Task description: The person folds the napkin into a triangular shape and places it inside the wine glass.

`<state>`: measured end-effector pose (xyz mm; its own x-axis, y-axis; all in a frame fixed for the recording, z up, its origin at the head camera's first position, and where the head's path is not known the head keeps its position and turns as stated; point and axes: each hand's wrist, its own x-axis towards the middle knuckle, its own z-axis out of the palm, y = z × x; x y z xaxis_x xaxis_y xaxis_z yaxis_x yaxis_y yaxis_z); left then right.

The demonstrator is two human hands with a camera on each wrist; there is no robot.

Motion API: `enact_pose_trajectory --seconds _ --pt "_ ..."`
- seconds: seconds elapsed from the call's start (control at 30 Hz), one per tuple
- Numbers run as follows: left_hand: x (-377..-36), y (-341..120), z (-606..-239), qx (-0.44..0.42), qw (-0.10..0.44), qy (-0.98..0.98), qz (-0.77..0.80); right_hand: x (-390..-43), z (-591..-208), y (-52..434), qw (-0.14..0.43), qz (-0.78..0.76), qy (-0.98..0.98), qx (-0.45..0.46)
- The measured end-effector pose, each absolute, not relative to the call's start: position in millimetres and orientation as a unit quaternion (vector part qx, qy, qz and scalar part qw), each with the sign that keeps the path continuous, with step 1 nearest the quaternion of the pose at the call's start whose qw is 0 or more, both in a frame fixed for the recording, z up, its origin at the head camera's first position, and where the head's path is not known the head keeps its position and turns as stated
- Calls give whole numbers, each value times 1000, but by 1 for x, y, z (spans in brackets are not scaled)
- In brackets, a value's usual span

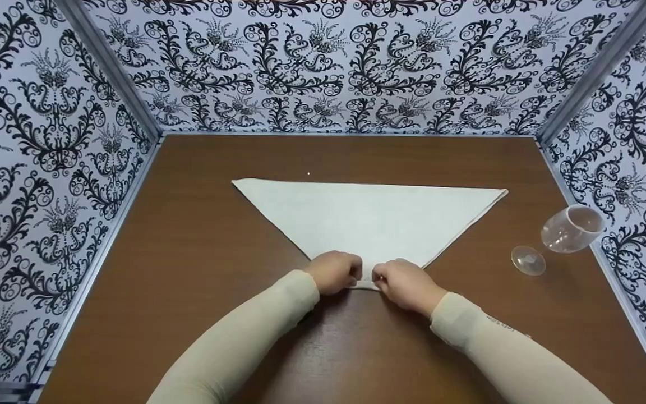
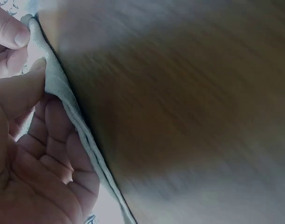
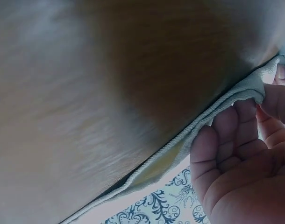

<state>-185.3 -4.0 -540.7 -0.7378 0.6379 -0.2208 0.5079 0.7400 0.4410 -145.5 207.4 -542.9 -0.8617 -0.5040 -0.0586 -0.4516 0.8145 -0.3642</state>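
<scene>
A white cloth napkin point(image 1: 373, 216), folded into a triangle, lies on the brown table point(image 1: 199, 252) with its point toward me. My left hand point(image 1: 337, 270) and right hand point(image 1: 404, 281) sit side by side at that near point, each pinching the cloth. In the left wrist view the napkin's edge point(image 2: 63, 93) runs between thumb and fingers point(image 2: 14, 32). In the right wrist view curled fingers point(image 3: 226, 140) grip the napkin's layered edge point(image 3: 217, 109). Both forearms wear beige sleeves.
A clear plastic stemmed glass point(image 1: 571, 228) lies on its side at the right of the table, its round foot point(image 1: 528, 260) toward me. Patterned black-and-white walls point(image 1: 48, 140) close in the table on the left, back and right.
</scene>
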Motion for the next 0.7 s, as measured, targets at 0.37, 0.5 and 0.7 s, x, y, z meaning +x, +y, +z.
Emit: enact_pose_trajectory --seconds 0.37,0.5,0.7 --pt "-188 -28 -539 451 131 876 113 -148 -546 236 -6 -117 914 -389" --pt "-189 -36 -541 446 145 874 129 -148 -547 246 41 -149 918 -365" --pt "-193 -41 -547 396 193 877 190 -150 -551 250 77 -195 920 -332"
